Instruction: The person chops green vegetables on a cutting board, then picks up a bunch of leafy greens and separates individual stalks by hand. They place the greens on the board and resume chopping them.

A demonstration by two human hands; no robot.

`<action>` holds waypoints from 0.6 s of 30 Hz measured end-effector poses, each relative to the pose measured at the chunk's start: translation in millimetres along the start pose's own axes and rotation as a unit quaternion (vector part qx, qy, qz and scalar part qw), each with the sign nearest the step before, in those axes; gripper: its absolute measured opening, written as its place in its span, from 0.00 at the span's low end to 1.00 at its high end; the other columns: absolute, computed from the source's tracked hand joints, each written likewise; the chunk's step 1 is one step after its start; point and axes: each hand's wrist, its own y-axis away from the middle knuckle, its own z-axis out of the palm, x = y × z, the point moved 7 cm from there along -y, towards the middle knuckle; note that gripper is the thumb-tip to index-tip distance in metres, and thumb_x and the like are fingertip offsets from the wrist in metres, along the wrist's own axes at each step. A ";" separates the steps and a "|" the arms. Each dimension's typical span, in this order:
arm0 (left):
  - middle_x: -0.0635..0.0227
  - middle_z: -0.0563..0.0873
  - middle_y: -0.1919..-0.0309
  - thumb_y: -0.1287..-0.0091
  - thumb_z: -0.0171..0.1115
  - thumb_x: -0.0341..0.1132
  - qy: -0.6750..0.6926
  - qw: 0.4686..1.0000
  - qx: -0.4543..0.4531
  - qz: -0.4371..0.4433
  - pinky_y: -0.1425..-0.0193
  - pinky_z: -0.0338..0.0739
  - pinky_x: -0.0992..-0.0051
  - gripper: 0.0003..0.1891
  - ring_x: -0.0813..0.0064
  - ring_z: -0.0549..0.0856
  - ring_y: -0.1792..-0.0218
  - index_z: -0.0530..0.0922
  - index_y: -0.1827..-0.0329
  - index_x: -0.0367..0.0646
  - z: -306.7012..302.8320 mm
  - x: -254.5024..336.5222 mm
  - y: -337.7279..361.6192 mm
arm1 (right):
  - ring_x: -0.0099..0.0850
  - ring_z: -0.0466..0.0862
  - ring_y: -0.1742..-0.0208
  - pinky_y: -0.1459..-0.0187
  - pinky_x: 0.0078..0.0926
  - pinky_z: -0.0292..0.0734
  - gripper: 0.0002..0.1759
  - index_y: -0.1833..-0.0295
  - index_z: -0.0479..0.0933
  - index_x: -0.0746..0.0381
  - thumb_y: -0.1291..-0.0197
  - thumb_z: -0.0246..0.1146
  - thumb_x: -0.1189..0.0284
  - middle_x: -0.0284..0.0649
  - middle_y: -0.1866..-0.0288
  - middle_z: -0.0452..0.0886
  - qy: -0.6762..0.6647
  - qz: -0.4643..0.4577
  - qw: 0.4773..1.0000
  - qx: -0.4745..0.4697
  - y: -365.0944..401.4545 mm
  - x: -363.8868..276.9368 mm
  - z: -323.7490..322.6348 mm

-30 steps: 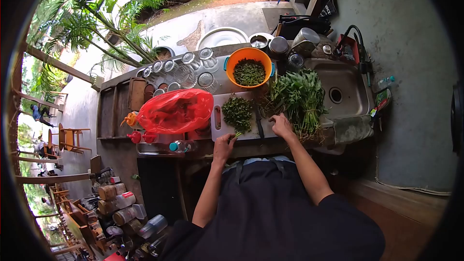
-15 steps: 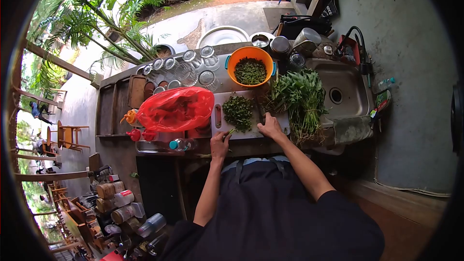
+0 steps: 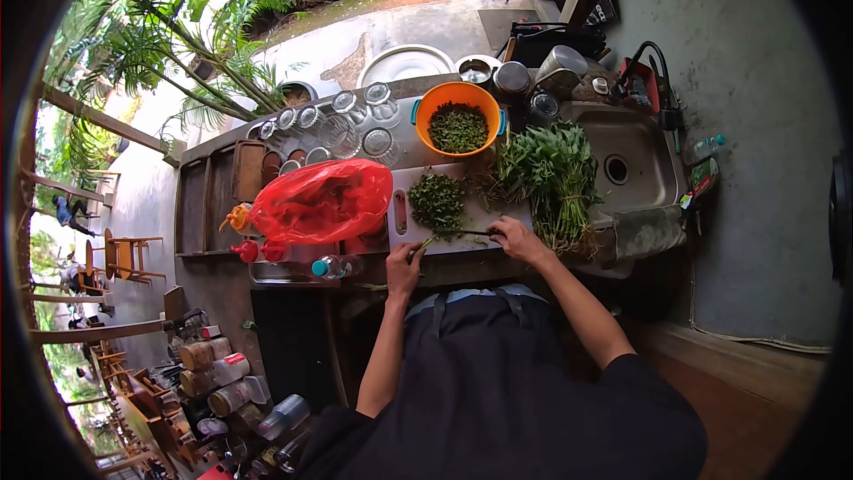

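Note:
My left hand (image 3: 404, 267) is closed on a few green stems (image 3: 426, 243) at the near edge of the white cutting board (image 3: 484, 196). A knife (image 3: 466, 232) is gripped in my right hand (image 3: 518, 238), its blade lying level and pointing left, the tip close to those stems. Beyond the blade, a heap of chopped greens (image 3: 436, 203) covers the board's left middle. Small cut bits are scattered near my right hand. To the right lies a large bunch of leafy greens (image 3: 558, 169), its roots toward me.
An orange bowl (image 3: 426, 108) of chopped leaves stands behind the board. Left of the board are a red plastic bag (image 3: 324, 204), a small bottle (image 3: 330, 267) and upturned glasses (image 3: 379, 142). A metal sink (image 3: 653, 156) is at the right, beside a grey wall.
The knife has swung from pointing away from me to lying sideways toward the stems. My right hand has shifted slightly right; my left hand stays nearly in place with the stems.

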 end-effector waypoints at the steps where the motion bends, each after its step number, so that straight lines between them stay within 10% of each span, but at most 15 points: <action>1: 0.60 0.87 0.65 0.37 0.70 0.29 -0.002 1.000 -0.003 -0.007 0.63 0.77 0.72 0.09 0.69 0.85 0.70 0.87 0.55 0.38 -0.3 -1.0 0.8 | 0.52 0.81 0.49 0.49 0.45 0.77 0.11 0.49 0.81 0.60 0.36 0.62 0.74 0.51 0.53 0.80 0.033 -0.007 0.999 -0.025 -0.7 -2.0 2.5; 18: 0.56 0.87 0.62 0.36 0.68 0.30 0.003 0.999 -0.017 -0.044 0.54 0.79 0.66 0.09 0.57 0.87 0.60 0.87 0.56 0.38 -6.6 -2.3 5.7 | 0.40 0.79 0.51 0.51 0.40 0.82 0.21 0.50 0.87 0.43 0.50 0.66 0.75 0.39 0.57 0.76 0.264 -0.086 0.960 0.013 -70.7 -2.0 25.2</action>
